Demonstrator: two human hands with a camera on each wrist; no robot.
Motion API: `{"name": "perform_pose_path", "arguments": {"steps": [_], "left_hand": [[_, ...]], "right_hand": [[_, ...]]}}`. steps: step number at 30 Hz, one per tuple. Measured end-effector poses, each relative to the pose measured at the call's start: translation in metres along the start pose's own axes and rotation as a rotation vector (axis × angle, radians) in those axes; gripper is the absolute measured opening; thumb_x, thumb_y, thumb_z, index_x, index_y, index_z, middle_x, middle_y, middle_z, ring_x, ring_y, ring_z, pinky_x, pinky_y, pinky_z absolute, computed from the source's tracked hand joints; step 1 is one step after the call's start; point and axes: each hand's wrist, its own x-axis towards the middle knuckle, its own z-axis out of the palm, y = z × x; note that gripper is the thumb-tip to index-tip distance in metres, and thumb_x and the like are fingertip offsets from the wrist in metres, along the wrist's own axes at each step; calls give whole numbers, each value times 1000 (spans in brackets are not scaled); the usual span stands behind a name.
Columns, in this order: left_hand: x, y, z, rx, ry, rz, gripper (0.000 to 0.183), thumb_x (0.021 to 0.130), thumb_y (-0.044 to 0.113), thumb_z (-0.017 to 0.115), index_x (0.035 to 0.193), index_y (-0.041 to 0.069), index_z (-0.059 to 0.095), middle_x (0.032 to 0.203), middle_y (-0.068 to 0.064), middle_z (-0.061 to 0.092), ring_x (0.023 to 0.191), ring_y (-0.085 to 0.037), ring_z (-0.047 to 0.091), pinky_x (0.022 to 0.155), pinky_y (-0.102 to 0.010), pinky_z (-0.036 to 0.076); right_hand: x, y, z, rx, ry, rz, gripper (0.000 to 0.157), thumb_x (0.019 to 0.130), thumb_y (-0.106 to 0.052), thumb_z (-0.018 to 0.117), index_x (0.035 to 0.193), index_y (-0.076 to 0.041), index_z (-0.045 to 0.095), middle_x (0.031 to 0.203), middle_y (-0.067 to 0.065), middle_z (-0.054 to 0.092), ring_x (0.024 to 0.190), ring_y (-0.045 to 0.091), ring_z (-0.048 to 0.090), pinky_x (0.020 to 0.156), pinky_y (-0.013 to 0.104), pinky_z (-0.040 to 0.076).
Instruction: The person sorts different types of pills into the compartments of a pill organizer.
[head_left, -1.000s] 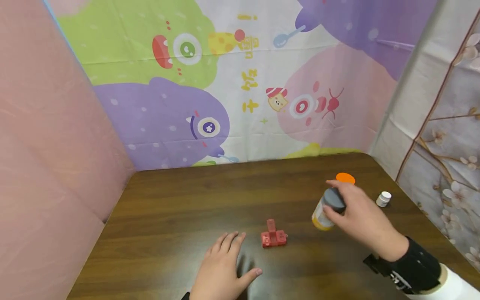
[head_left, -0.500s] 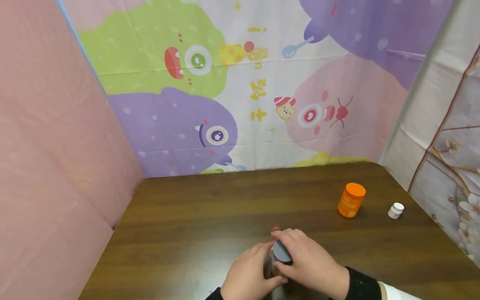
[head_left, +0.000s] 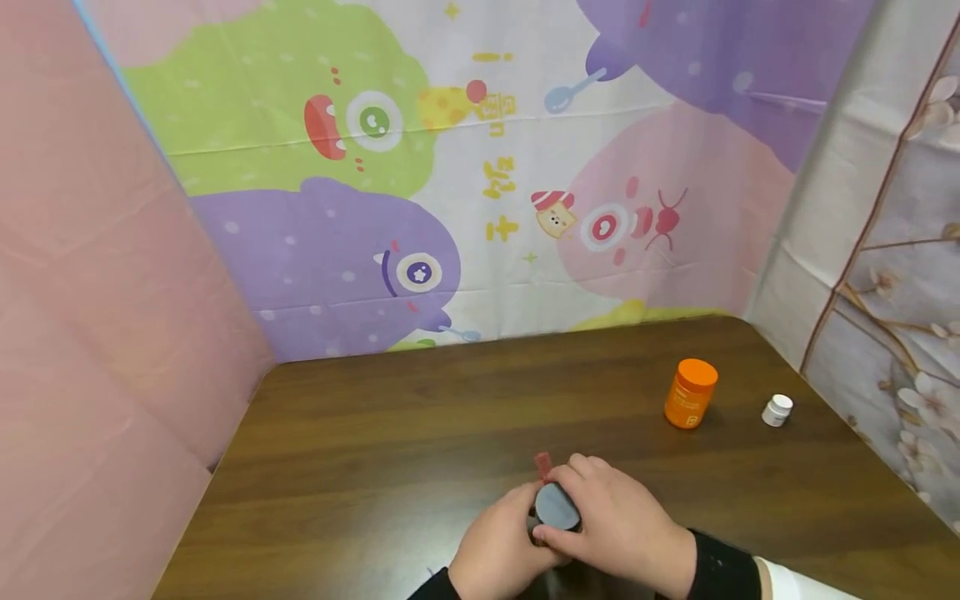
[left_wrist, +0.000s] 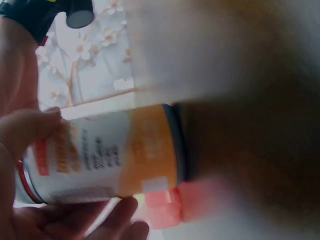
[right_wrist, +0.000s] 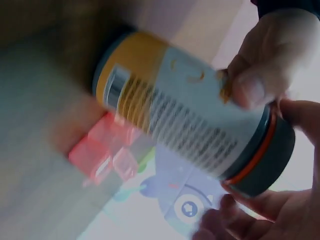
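Note:
A supplement bottle with a grey cap [head_left: 557, 507] is between my two hands near the table's front. Its white and orange label [right_wrist: 185, 110] shows in the right wrist view, an orange-red ring just below the cap. My left hand [head_left: 497, 535] grips the bottle's upper body, its thumb pressed on the label. Around the cap curl the fingers and thumb of my right hand [head_left: 621, 518]. Just beyond the hands, a small red pill organizer [right_wrist: 100, 147] sits with a lid flap raised; in the head view mostly that flap [head_left: 543, 465] shows, the rest hidden by hands and bottle.
An orange bottle [head_left: 691, 396] stands at the back right of the brown wooden table [head_left: 390, 425]. Farther right, near the table's edge, is a small white bottle [head_left: 777, 410]. Cloth curtains [head_left: 510, 275] hang behind and along both sides.
My right hand has carried the grey-capped bottle leftward to the organizer, and my left hand has come in to grip its body. In the last half second the cap has tilted more toward the head camera.

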Motion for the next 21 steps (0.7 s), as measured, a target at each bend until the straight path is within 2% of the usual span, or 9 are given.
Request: {"name": "perform_pose_path", "arguments": {"steps": [3, 9, 16, 21], "left_hand": [[3, -1, 0, -40, -28, -28, 51, 76, 47, 77, 117, 23, 58, 101, 10, 64, 83, -3, 58, 69, -31, 52], [9, -6, 3, -32, -10, 43, 47, 70, 39, 81, 109, 24, 59, 96, 13, 65, 80, -1, 57, 68, -27, 52], [13, -11, 3, -82, -50, 81, 55, 72, 39, 81, 120, 23, 58, 97, 11, 67, 81, 1, 58, 68, -23, 52], [15, -10, 1, -37, -55, 90, 62, 72, 41, 80, 126, 22, 56, 93, 10, 68, 76, 0, 58, 65, -23, 52]], "right_hand": [[2, 1, -3, -21, -19, 14, 50, 83, -68, 57, 101, -22, 63, 83, -13, 53, 69, 5, 47, 58, 25, 46], [6, 6, -3, -20, -50, -25, 42, 82, -61, 65, 95, -22, 61, 80, -12, 57, 66, 4, 48, 56, 23, 46], [7, 11, -3, -29, -39, -92, 41, 83, -59, 65, 88, -19, 57, 72, -12, 51, 62, 5, 44, 53, 21, 41], [8, 15, -3, -66, -13, -165, 42, 85, -57, 64, 95, -17, 62, 80, -9, 58, 68, 7, 49, 59, 26, 48]]}}
